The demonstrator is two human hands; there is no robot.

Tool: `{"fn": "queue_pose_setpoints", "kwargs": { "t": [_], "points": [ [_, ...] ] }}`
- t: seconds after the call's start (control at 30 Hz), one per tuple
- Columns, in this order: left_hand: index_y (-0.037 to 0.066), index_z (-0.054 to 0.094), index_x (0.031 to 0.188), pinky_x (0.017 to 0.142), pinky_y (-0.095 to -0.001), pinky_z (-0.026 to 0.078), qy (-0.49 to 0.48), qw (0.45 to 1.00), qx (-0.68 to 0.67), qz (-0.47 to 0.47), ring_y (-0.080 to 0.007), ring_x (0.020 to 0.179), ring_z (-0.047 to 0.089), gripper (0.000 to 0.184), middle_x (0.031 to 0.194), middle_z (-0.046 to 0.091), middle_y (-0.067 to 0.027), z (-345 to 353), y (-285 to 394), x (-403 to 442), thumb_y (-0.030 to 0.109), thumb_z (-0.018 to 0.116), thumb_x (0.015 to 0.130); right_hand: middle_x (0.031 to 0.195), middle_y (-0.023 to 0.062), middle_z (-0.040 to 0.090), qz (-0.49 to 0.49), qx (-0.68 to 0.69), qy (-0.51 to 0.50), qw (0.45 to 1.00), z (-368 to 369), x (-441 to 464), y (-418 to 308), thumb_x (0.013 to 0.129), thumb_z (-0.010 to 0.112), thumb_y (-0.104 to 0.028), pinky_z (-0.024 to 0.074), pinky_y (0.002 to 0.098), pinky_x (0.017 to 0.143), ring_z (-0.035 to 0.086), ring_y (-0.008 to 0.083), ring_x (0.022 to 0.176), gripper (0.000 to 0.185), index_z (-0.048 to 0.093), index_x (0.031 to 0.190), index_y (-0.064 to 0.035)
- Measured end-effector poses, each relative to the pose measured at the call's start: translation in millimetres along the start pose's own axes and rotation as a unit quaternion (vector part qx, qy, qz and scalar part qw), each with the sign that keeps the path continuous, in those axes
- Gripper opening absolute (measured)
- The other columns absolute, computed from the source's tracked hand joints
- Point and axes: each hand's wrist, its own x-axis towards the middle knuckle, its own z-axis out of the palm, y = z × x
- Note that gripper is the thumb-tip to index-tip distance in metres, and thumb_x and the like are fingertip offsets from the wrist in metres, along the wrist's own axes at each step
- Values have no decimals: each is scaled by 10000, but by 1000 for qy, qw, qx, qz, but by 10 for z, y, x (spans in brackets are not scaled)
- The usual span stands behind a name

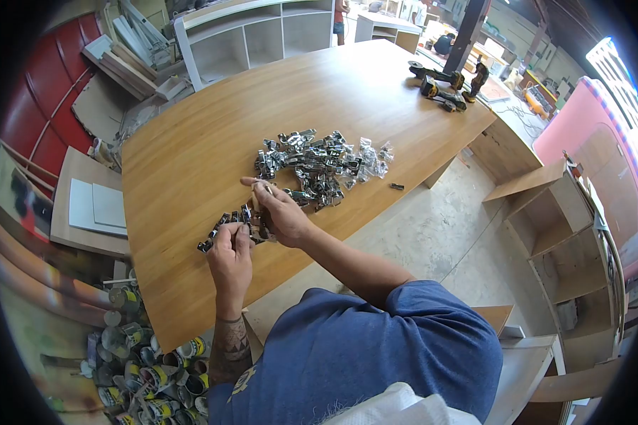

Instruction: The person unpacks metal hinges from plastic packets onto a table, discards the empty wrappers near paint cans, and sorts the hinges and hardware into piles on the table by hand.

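Note:
A heap of shiny metal hinges (pixel 319 159) lies on the wooden table (pixel 191 142), with small clear plastic bags (pixel 372 161) at its right side. Nearer the table's front edge, a smaller row of metal hinges (pixel 216 230) lies beside my hands. My left hand (pixel 232 251) is closed, fingertips pinched at a metal piece by the right end of that row. Just to its right, my right hand (pixel 280 212) has its fingers bent around something small, mostly hidden by the fingers. The two hands are close together. A single dark metal piece (pixel 397 186) lies apart near the right edge.
Cordless power tools (pixel 443 88) stand at the table's far right corner. Paint cans (pixel 152 375) crowd the floor at lower left. White shelving (pixel 262 42) is behind the table, wooden cabinets (pixel 567 262) are on the right. A person (pixel 340 21) stands in the background.

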Motion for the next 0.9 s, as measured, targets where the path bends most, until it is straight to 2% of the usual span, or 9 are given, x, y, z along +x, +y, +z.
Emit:
{"fn": "queue_pose_setpoints", "kwargs": {
  "t": [0.1, 0.13, 0.23, 0.27, 0.4, 0.57, 0.77, 0.83, 0.9],
  "points": [
    [1, 658, 1004, 624, -345, 533, 10, 999, 37, 36, -186, 658, 691, 215, 762, 698, -109, 92, -36, 86, 194, 611, 1089, 872, -26, 460, 16, -55, 74, 996, 37, -23, 70, 1169, 442, -370, 451, 268, 754, 468, 67, 818, 412, 580, 1362, -33],
    [-4, 657, 1006, 623, -352, 536, 20, 997, 40, 59, -200, 663, 697, 207, 770, 701, -119, 127, -24, 102, 182, 611, 1087, 906, -15, 426, -24, -153, 77, 985, 42, -26, 91, 1174, 427, -342, 435, 283, 784, 428, 81, 832, 359, 567, 1261, -23],
    [-11, 657, 1011, 622, -361, 542, 27, 995, 45, 80, -213, 671, 705, 190, 787, 707, -130, 180, 32, 122, 159, 611, 1083, 946, 12, 433, -142, -281, 96, 944, 139, -59, 97, 1175, 417, -354, 435, 293, 807, 429, 103, 849, 346, 513, 1144, -23],
    [-14, 659, 1015, 622, -363, 544, 25, 996, 48, 76, -213, 674, 707, 181, 797, 711, -132, 190, 47, 121, 148, 611, 1081, 982, 38, 441, -140, -288, 99, 942, 168, -98, 77, 1176, 408, -363, 443, 300, 794, 442, 120, 852, 346, 459, 1094, -30],
    [-18, 664, 1024, 625, -366, 547, 39, 998, 4, 40, -222, 671, 709, 165, 821, 719, -141, 214, 62, 100, 131, 617, 1075, 972, 45, 454, -148, -279, 119, 941, 241, -140, -9, 1173, 413, -361, 448, 307, 776, 448, 119, 850, 346, 462, 1111, -24],
    [-13, 677, 1031, 627, -377, 549, 27, 993, 55, 104, -220, 651, 699, 169, 793, 718, -132, 211, 182, 92, 142, 626, 1073, 911, 64, 478, -201, -322, 139, 915, 225, -64, 16, 1165, 431, -374, 455, 320, 756, 458, 128, 806, 368, 463, 1143, -7],
    [3, 671, 1017, 623, -395, 542, 34, 997, 29, 59, -237, 654, 710, 156, 775, 710, -147, 189, 220, 88, 147, 631, 1064, 984, 78, 488, -153, -295, 137, 933, 348, -183, -128, 1161, 436, -377, 471, 318, 746, 499, 139, 846, 360, 467, 1170, -19],
    [9, 665, 1004, 629, -416, 539, 55, 997, 19, 60, -292, 681, 723, 148, 796, 707, -176, 214, 120, 98, 144, 632, 1056, 963, 53, 486, -190, -334, 116, 916, 236, -119, -35, 1168, 396, -393, 460, 302, 724, 482, 119, 837, 365, 475, 1181, -36],
    [11, 658, 1011, 639, -441, 540, 59, 991, 67, 97, -365, 717, 719, 140, 823, 704, -205, 121, 220, 106, 145, 634, 1047, 931, 16, 459, -163, -292, 116, 935, 331, -160, -104, 1176, 359, -394, 422, 285, 705, 438, 104, 800, 352, 482, 1165, -64]
  ]
}}
